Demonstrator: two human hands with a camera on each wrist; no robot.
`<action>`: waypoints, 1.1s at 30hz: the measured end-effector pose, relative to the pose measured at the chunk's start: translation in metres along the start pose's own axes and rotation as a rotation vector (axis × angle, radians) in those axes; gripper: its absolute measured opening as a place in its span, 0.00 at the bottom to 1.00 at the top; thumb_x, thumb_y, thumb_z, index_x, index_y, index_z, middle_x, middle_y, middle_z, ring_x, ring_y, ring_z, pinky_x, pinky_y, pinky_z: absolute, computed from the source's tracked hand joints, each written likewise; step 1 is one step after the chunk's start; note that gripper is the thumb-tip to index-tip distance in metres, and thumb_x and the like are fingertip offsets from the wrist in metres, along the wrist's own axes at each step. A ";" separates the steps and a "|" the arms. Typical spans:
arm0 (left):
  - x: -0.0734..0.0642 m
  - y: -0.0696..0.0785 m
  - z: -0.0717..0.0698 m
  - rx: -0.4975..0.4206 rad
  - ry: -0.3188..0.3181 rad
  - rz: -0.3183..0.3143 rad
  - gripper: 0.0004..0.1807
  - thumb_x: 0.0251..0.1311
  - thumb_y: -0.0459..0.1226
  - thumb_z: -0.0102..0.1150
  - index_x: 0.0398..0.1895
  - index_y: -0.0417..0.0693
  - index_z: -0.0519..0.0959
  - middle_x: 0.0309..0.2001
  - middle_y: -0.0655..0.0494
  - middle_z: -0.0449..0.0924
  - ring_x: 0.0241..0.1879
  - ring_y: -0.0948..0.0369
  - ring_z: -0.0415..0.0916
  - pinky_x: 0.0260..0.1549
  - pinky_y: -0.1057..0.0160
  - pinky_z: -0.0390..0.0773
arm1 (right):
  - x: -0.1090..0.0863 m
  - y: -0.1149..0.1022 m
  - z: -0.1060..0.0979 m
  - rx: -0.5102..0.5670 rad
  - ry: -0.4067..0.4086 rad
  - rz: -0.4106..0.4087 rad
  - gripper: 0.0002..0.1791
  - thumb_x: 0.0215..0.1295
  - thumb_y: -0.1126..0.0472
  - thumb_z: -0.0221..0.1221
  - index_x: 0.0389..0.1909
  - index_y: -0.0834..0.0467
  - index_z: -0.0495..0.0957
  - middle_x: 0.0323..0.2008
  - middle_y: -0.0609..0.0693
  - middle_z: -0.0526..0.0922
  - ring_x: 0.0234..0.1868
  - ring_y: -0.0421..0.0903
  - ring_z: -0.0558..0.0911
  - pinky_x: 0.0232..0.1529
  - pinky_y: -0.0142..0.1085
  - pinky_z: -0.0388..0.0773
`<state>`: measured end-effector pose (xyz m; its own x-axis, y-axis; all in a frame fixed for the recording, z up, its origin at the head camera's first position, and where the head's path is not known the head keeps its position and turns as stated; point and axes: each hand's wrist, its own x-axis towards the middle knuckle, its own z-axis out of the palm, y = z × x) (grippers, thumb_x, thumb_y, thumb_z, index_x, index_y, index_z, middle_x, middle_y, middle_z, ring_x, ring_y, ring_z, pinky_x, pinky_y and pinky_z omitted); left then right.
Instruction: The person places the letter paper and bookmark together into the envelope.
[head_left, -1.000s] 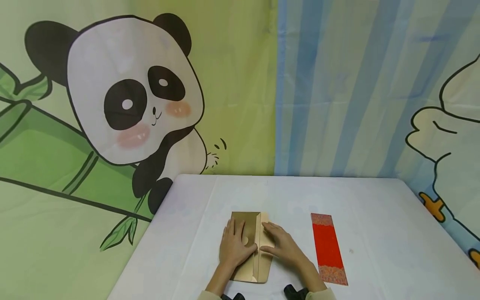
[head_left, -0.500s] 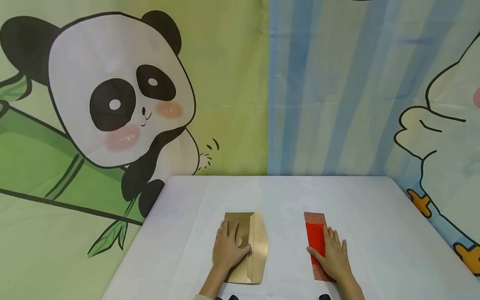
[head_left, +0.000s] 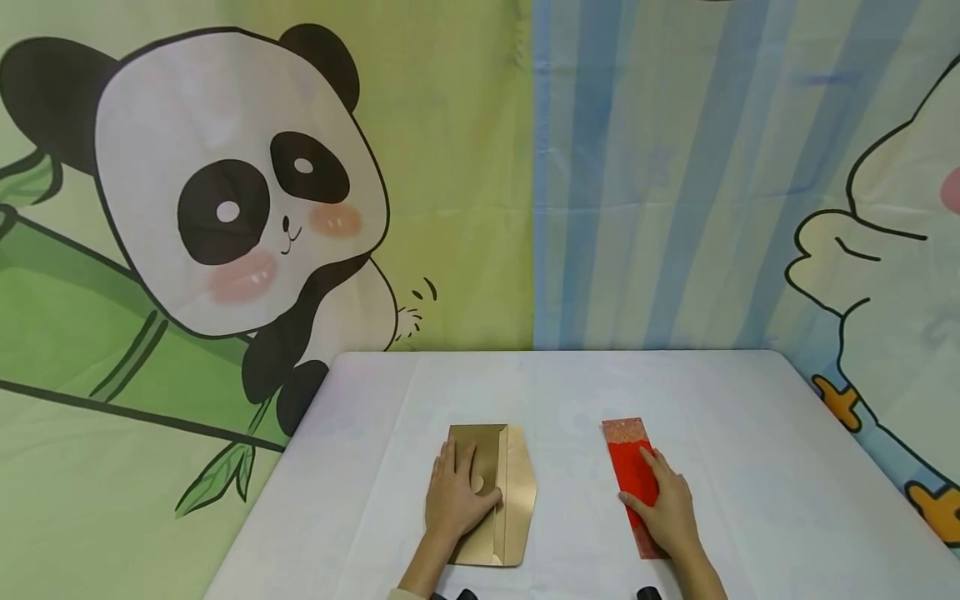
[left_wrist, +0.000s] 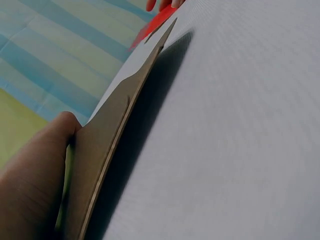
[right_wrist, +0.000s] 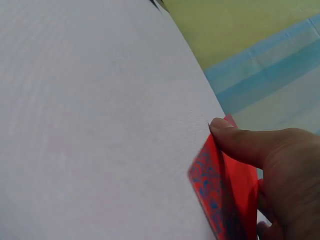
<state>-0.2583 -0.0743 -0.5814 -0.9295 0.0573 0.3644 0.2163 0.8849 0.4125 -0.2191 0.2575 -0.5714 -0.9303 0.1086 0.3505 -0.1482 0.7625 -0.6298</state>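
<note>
A gold envelope (head_left: 517,496) lies on the table with its flap opened out to the right. My left hand (head_left: 455,504) rests flat on its left part, fingers straight and thumb towards the fold. In the left wrist view the envelope's near edge (left_wrist: 107,135) stands slightly off the cloth over a dark shadow. To the right, my right hand (head_left: 667,508) holds a red paper strip (head_left: 632,467) with patterned ends, thumb on its left edge and fingers at its right edge. The strip (right_wrist: 240,182) bows between thumb and fingers in the right wrist view.
A white-covered table (head_left: 562,392) carries both papers, with a gap of bare cloth between them. Behind it hangs a printed backdrop with a panda (head_left: 247,183) and blue stripes. A black wrist-camera part (head_left: 648,593) shows at the bottom edge.
My right hand has left the envelope's flap, moved right and taken hold of the red strip, which has since tilted and shifted slightly. The left hand stays on the envelope.
</note>
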 end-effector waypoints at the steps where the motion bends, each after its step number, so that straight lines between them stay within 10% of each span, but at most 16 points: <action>1: 0.000 0.000 0.000 -0.001 0.001 0.003 0.46 0.36 0.58 0.60 0.64 0.50 0.67 0.68 0.40 0.53 0.67 0.45 0.49 0.61 0.47 0.58 | 0.000 0.000 0.000 0.027 0.013 0.007 0.42 0.46 0.62 0.69 0.64 0.64 0.63 0.61 0.71 0.62 0.58 0.69 0.63 0.53 0.67 0.55; 8: 0.000 0.000 0.000 0.001 -0.012 -0.001 0.46 0.37 0.58 0.60 0.65 0.50 0.66 0.68 0.40 0.52 0.67 0.45 0.49 0.62 0.48 0.57 | 0.000 -0.005 -0.010 0.211 -0.042 0.165 0.33 0.51 0.71 0.64 0.62 0.56 0.69 0.59 0.65 0.67 0.51 0.62 0.71 0.45 0.52 0.74; 15: -0.001 0.000 0.001 -0.001 0.008 0.008 0.47 0.36 0.58 0.61 0.64 0.49 0.67 0.68 0.39 0.53 0.67 0.44 0.50 0.62 0.49 0.55 | 0.005 -0.008 -0.028 0.785 -0.177 0.506 0.28 0.60 0.65 0.58 0.63 0.52 0.68 0.69 0.56 0.53 0.69 0.54 0.51 0.65 0.53 0.52; 21: 0.000 -0.001 0.001 0.008 -0.011 0.004 0.47 0.37 0.59 0.60 0.65 0.50 0.66 0.69 0.40 0.51 0.67 0.45 0.49 0.63 0.49 0.55 | 0.007 -0.022 -0.022 1.140 -0.219 0.570 0.28 0.62 0.67 0.55 0.64 0.53 0.65 0.71 0.52 0.44 0.69 0.50 0.46 0.65 0.44 0.53; 26: 0.001 -0.002 0.000 0.006 0.001 -0.001 0.47 0.36 0.59 0.60 0.64 0.50 0.67 0.68 0.40 0.53 0.67 0.45 0.50 0.61 0.47 0.58 | 0.011 -0.050 0.006 1.010 -0.253 0.532 0.30 0.56 0.58 0.63 0.62 0.52 0.69 0.68 0.54 0.58 0.65 0.50 0.59 0.51 0.33 0.73; 33: 0.001 -0.001 0.002 -0.003 -0.015 -0.011 0.46 0.37 0.58 0.60 0.64 0.50 0.67 0.69 0.41 0.52 0.68 0.46 0.49 0.62 0.48 0.56 | 0.014 -0.077 0.049 0.768 -0.354 0.236 0.26 0.57 0.59 0.62 0.58 0.57 0.73 0.55 0.62 0.73 0.45 0.44 0.81 0.40 0.29 0.78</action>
<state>-0.2604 -0.0742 -0.5832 -0.9360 0.0543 0.3477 0.2070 0.8840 0.4193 -0.2368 0.1691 -0.5519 -0.9958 -0.0920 -0.0034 -0.0050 0.0907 -0.9959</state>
